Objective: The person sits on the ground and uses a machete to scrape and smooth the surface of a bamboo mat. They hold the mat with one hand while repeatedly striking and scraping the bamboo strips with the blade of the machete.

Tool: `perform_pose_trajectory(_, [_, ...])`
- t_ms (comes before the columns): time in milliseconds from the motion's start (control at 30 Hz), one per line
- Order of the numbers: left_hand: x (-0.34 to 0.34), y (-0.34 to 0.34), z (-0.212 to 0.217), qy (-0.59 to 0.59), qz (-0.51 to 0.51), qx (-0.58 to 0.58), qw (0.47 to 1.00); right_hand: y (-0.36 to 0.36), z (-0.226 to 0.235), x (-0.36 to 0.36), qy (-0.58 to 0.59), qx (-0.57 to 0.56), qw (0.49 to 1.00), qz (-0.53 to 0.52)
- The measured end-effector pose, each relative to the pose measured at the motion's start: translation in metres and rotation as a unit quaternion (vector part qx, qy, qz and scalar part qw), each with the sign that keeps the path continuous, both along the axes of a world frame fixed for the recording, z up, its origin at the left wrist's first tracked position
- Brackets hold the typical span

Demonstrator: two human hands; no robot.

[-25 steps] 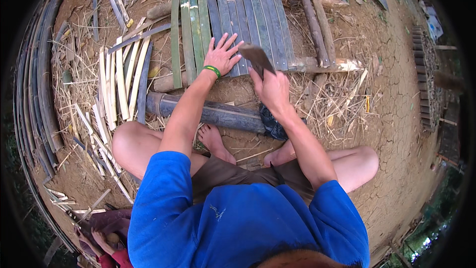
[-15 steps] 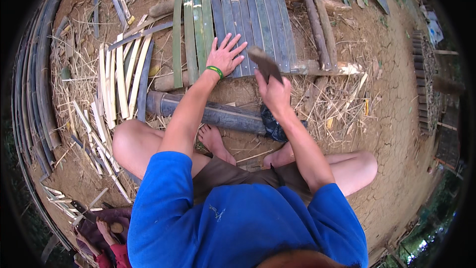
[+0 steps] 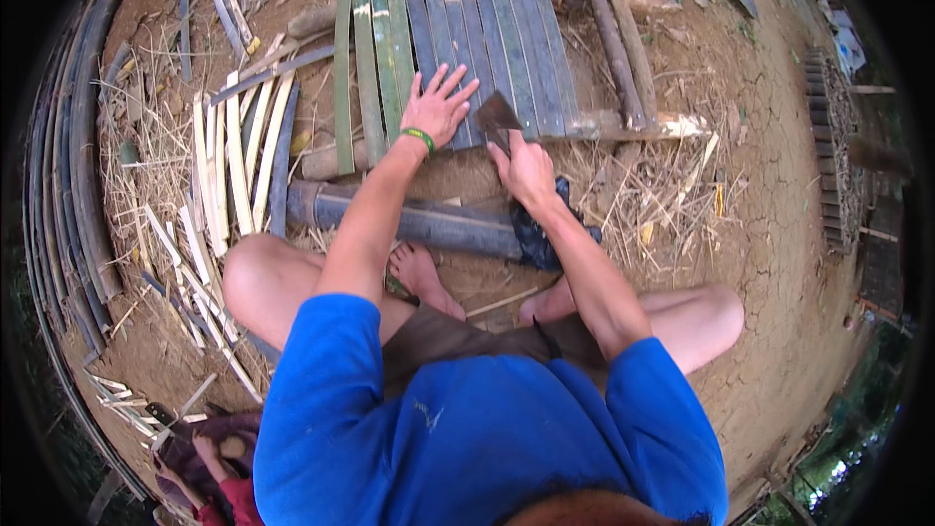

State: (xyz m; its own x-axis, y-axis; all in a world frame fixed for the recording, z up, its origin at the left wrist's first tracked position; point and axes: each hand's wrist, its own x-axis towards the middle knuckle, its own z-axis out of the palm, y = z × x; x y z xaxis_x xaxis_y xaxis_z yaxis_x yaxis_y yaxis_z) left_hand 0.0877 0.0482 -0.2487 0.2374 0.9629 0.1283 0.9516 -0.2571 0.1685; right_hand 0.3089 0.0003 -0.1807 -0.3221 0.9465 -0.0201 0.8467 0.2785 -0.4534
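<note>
1. Right grip [image 3: 529, 173] is closed round dark flat tool [image 3: 498, 115].
2. Left grip [image 3: 438, 117] rests, fingers spread, on bamboo slats [image 3: 502, 49].
3. Slats extend beyond both grips.
4. Thick bamboo pole [image 3: 453, 231] lies bodyward of both grips.

Outdoor work yard: I sit on bare, cracked earth [image 3: 779, 253]. Evidence noted: long bamboo poles [image 3: 82, 156] stacked at left, split pale strips [image 3: 237, 161] and straw-like debris [image 3: 672, 193] around me, green foliage [image 3: 862, 429] at the lower-right edge.
</note>
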Motion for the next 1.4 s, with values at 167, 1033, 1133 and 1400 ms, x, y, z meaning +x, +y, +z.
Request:
perform_pose_trajectory(167, [-0.003, 0.003, 0.002, 0.011, 0.004, 0.006, 1.0, -0.019, -0.007, 0.0, 0.244, 0.084, 0.966, -0.013])
perform_pose_trajectory(1033, [0.005, 0.0, -0.004, -0.018, 0.044, 0.029, 0.998, 0.009, 0.004, 0.005, -0.048, -0.083, 0.995, 0.002])
perform_pose_trajectory(1133, [0.003, 0.0, -0.004, -0.015, 0.05, 0.027, 0.998, 0.017, 0.029, 0.015, -0.002, -0.125, 0.992, -0.025])
perform_pose_trajectory(1400, [0.011, 0.001, -0.009, 0.004, 0.052, 0.004, 0.999, 0.047, 0.149, 0.122, 0.051, -0.088, 0.994, -0.027])
